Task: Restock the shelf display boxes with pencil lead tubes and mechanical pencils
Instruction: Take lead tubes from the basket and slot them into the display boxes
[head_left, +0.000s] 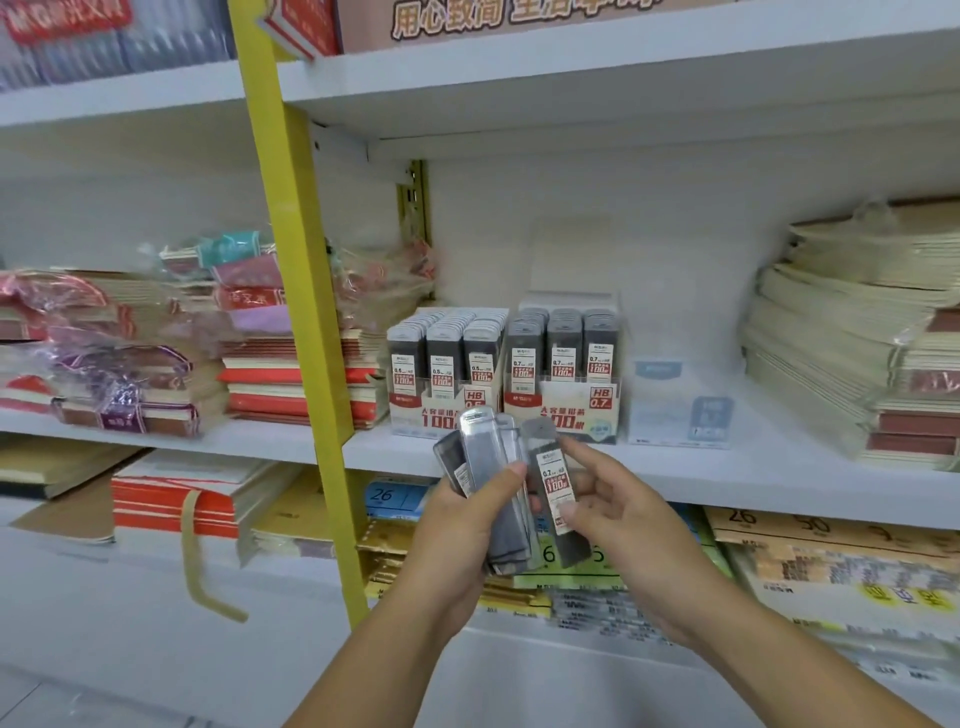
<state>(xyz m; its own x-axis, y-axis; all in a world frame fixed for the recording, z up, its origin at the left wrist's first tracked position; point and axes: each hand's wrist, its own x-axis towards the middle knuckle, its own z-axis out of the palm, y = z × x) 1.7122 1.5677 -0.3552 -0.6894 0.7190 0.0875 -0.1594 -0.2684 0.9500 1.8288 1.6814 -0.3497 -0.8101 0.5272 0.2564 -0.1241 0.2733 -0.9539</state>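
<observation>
Grey, translucent lead tubes (493, 483) fan out of the left hand (457, 535), which is clenched round their lower ends, so how many it holds is hard to count. The right hand (618, 514) pinches a single tube (558, 499) between thumb and fingertips, its 0.7 label facing the camera; its foot is hidden behind the palm. Both hands are in front of the white shelf edge (727, 483). On the shelf stand the 0.5 display box (441, 410) and the 0.7 display box (571, 410), side by side, each packed with upright tubes. Just right of them a pale blue box (680, 405) is blurred; it seems to be empty, though the view is poor. Notebook stacks (857, 338) are cut off at the right edge.
</observation>
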